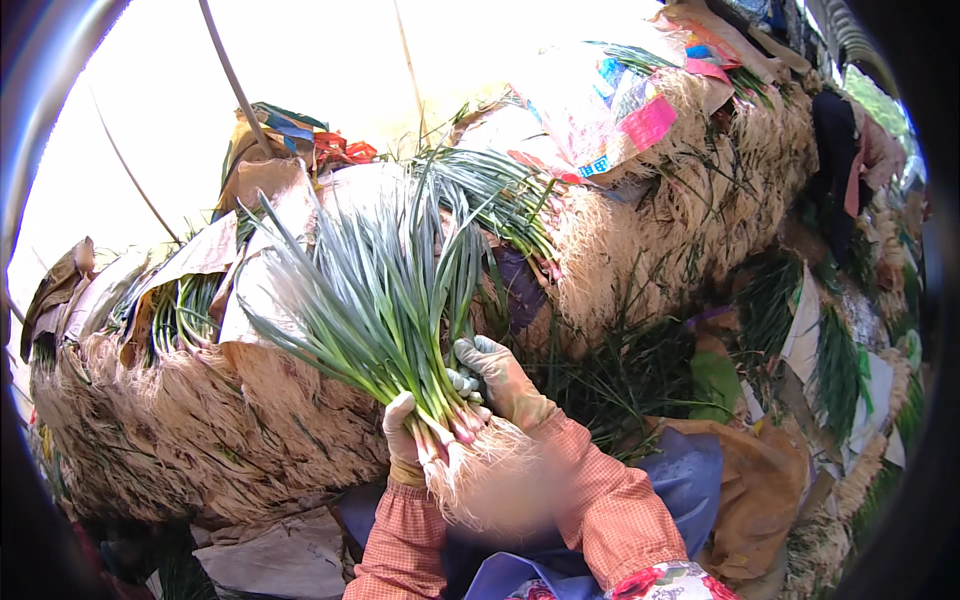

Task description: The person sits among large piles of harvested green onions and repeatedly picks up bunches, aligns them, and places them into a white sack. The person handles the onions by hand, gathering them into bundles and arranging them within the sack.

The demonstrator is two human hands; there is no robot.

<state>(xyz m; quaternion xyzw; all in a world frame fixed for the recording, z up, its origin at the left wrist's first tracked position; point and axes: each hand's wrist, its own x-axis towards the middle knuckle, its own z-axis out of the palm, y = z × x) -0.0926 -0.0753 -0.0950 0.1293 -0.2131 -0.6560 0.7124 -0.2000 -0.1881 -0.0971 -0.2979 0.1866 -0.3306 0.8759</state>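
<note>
A large bunch of green onions (390,322) with pinkish-white bases and long pale roots stands fanned out before me, leaves pointing up and away. My left hand (403,435), in a pale glove, grips the bunch at its lower left, its thumb across the stems. My right hand (495,375), gloved too, is closed around the stems on the right side. The dangling roots (469,465) hang below both hands, partly blurred. Just beyond, more green onions (517,202) lie on a long stack, their roots facing me.
The long root-covered stack (195,420) runs across the view. Sacks (630,105) and sheets partly cover its top. Loose leaves (600,375) lie at its foot. A brown sack (757,487) is at the right, a pale sack (277,559) at the lower left. A person (840,165) is at the far right.
</note>
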